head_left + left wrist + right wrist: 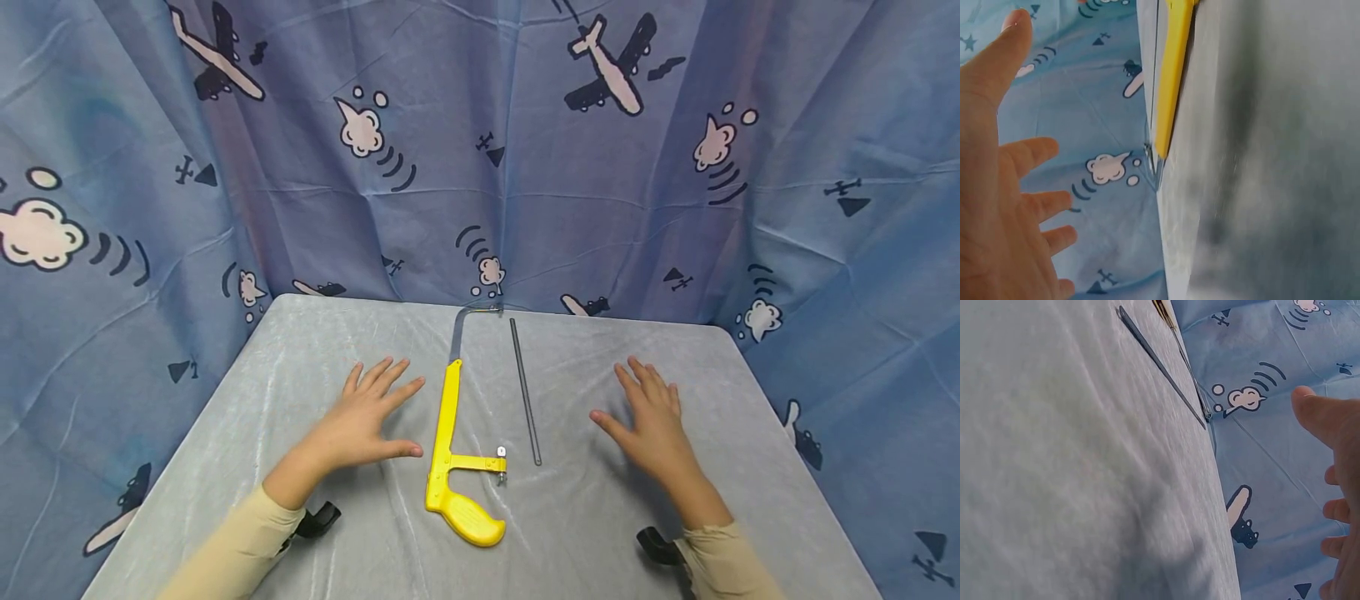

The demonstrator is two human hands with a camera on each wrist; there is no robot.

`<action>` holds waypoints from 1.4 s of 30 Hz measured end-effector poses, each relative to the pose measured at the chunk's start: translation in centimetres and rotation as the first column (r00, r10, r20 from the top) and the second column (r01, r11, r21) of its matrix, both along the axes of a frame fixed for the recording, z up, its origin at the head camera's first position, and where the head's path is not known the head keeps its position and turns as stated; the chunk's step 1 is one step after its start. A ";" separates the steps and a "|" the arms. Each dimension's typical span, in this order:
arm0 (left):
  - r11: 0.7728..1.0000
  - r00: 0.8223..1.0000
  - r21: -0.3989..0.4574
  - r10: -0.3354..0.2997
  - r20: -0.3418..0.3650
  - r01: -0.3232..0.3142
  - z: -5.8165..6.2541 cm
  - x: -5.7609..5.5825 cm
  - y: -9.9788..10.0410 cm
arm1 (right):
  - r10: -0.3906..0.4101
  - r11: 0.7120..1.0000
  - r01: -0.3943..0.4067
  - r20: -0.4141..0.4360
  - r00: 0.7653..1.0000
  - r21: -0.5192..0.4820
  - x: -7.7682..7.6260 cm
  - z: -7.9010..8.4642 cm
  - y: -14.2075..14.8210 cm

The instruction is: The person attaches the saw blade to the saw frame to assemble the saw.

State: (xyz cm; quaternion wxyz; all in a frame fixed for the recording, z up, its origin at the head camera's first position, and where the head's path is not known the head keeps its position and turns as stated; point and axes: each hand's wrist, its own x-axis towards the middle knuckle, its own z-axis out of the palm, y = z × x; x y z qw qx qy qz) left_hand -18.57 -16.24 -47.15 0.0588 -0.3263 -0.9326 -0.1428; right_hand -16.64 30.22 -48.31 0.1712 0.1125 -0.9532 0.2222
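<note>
A hacksaw frame with a yellow handle lies on the table, its grip toward the near edge and its bare metal arm reaching the far edge. No blade spans the gap between its two ends. To its right lies a thin grey hacksaw blade, roughly parallel to it. My left hand is spread over the cloth just left of the yellow frame, thumb pointing toward it, holding nothing. Farther right, my right hand is held with fingers extended, apart from the blade. In the left wrist view the yellow frame appears beyond the left hand.
A pale grey velvety cloth covers the table. Behind and on both sides hangs a blue curtain printed with planes and clouds, meeting the table's far edge. Black straps with mounts sit on both wrists, below beige sleeves.
</note>
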 end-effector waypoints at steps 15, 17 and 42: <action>0.997 0.995 0.048 -0.066 0.070 0.063 -0.6 0.7 3.5 | 0.015 0.999 -0.014 0.022 1.000 -0.044 -0.4 -0.1 -1.4; 0.996 0.994 0.049 -0.075 0.077 0.071 -0.7 0.8 3.9 | 0.021 0.998 -0.020 0.023 1.000 -0.055 -0.6 -0.1 -1.7; 0.969 0.960 0.145 -0.222 0.169 0.199 -2.7 1.7 7.0 | 0.050 0.992 -0.033 0.144 0.988 -0.118 -2.0 -0.3 -5.1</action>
